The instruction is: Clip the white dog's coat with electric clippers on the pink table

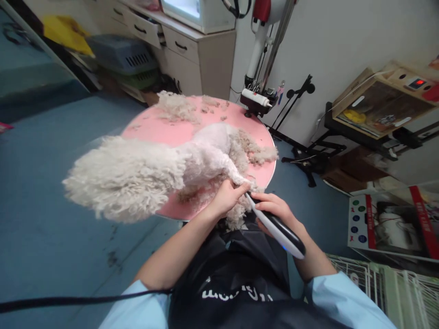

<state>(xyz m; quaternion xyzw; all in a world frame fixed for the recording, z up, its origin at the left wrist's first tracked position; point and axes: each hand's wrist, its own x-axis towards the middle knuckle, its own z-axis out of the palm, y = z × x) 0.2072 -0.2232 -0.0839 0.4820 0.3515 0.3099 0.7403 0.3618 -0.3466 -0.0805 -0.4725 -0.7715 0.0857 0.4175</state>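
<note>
On a round pink table [164, 125] stands a white curly-haired dog [126, 173], its head to the left and its body shorn close. My left hand [226, 197] is closed around the lower part of the dog's leg [233, 171]. A black and white hair clipper [279, 228] lies in my right hand [277, 210], its blade end against or very near the paw by my left fingers. Loose clumps of cut hair [174, 107] lie on the tabletop, with more around the dog's legs. The paw itself is partly hidden by my fingers.
A black holder with a white bottle [255, 98] is fixed at the table's far edge. Behind stand drawers [185, 50], one pulled out, and a pet carrier [121, 55]. To the right are a wooden box [384, 100] and wire racks [394, 283].
</note>
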